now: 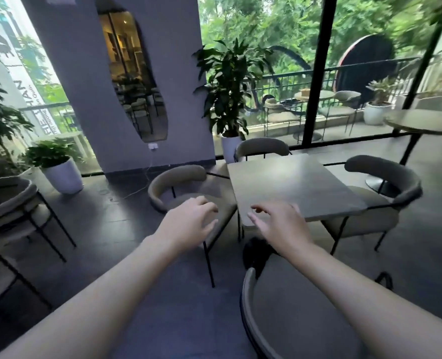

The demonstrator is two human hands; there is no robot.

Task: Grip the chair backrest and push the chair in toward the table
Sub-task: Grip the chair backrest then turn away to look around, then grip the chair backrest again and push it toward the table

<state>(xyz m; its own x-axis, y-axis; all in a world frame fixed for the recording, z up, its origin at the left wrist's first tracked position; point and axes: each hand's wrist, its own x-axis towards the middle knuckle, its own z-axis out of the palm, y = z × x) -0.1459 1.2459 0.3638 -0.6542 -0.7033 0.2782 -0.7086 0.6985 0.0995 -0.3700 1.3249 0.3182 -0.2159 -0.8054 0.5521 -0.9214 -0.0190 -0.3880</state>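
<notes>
A square grey table (296, 187) stands in the middle of the view. Right below me is a beige chair with a curved backrest (248, 307) on thin black legs, its seat pointing at the table's near edge. My left hand (188, 224) hovers open over the floor and the seat of the left chair (174, 182). My right hand (279, 224) hovers open above the table's near corner. Both arms reach forward and neither hand touches the backrest. A dark object lies on the near chair's seat, partly hidden by my right wrist.
More matching chairs stand at the table's far side (261, 146) and right side (385, 174). Other chairs (9, 203) crowd the left edge. White potted plants (64, 174) stand by the grey pillar and the glass wall. A round table (427, 120) is at the far right.
</notes>
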